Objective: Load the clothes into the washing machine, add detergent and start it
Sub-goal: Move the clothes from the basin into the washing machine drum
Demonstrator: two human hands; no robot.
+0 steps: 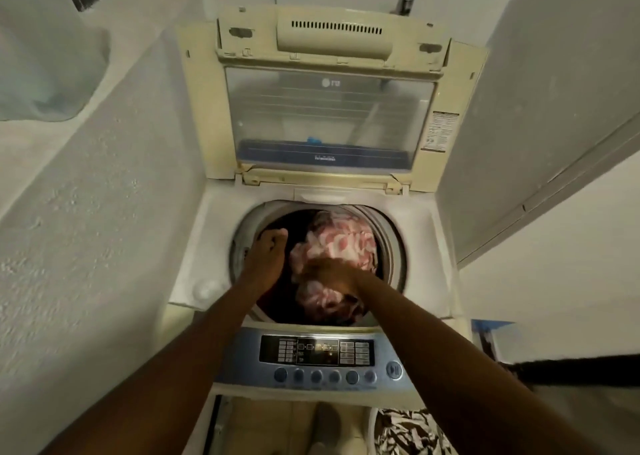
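Observation:
A top-loading washing machine (440,246) stands in front of me with its lid (329,108) folded up. In its drum lies a pink and white patterned garment (343,239) over dark clothes. My left hand (268,255) reaches into the drum's left side with its fingers curled; what it holds is hidden in the dark. My right hand (332,276) is blurred and lies on the patterned garment with the fingers dug into the cloth.
The blue control panel (242,354) with its row of buttons is at the machine's front edge, under my forearms. White walls close in on both sides. A basket with black and white patterned cloth (405,430) stands on the floor at lower right.

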